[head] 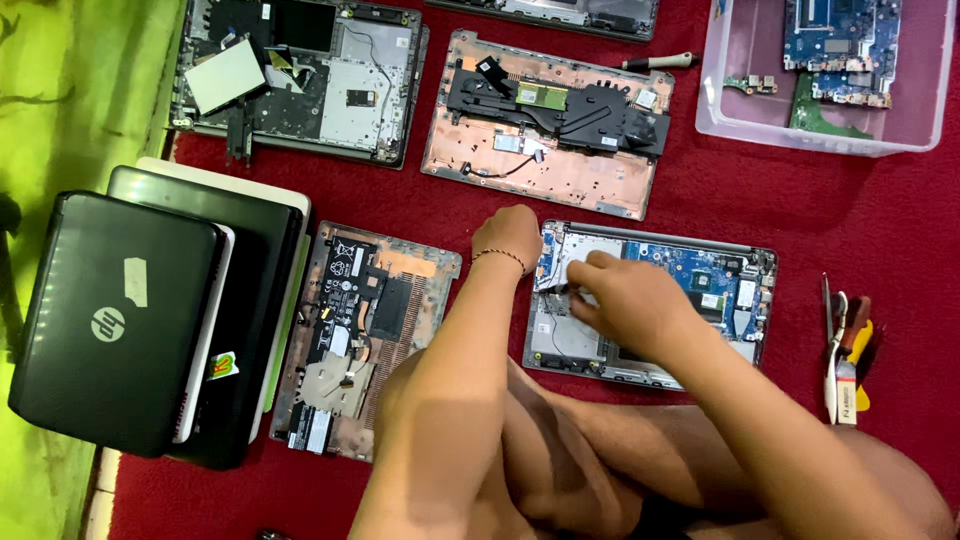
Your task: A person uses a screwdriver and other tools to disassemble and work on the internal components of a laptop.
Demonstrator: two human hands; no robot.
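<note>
A: Where are the hands?

B: Both sit over the open silver laptop base with the blue circuit board (690,290), which lies on the red cloth (720,190) in front of the person's knees. The left hand (508,237) rests as a loose fist at the base's left edge, fingers curled under; whether they pinch anything I cannot tell. The right hand (625,300) lies on the left half of the base, its fingers (585,272) pressed together down against a small pale part near the edge.

A: How much room around it?

B: Little on the left: a copper-coloured laptop shell with a black battery (360,335) lies just beside it. Bare cloth runs along the far edge and on the right, up to a small heap of hand tools with red and yellow handles (848,355).

A: And the count?

B: Five opened laptop shells in view: the silver one, the copper one, another copper-coloured shell with a black heat pipe (550,120) behind, a grey shell with a white pad (300,75) at the far left, and one cut by the top edge (560,12). A stack of closed dark laptops (130,320) sits at the left, a clear plastic tub with circuit boards (825,75) at the far right, and one pale-handled screwdriver (655,62).
</note>
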